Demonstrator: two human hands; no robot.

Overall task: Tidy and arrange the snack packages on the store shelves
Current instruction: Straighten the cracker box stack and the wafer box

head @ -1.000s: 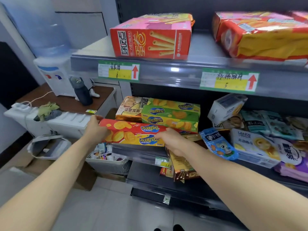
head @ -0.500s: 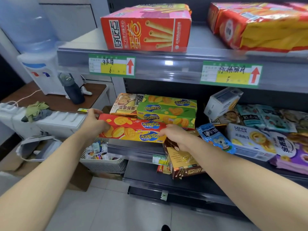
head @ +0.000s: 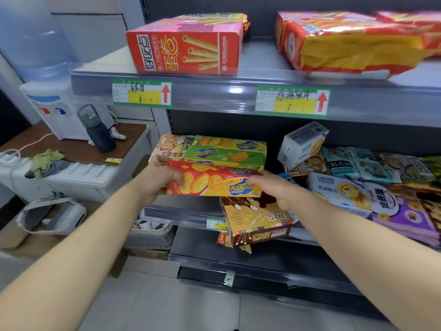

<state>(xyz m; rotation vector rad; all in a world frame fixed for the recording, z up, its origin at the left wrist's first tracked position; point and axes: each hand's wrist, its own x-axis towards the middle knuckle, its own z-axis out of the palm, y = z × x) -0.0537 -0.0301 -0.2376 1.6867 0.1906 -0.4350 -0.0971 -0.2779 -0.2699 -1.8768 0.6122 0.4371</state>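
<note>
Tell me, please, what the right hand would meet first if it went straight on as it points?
The right hand points leftward and away, fingertips at the right end of the red Zecheese box, so likely that box first; the green Zecheese box sits behind.

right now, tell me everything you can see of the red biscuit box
The red box is a long cardboard carton printed with round yellow biscuits, a yellow band and a blue logo that reads upside down. It is held lengthwise, about level, before the middle shelf, below the green box. The left hand grips its left end, thumb over the front; the right hand holds its right end.
</note>
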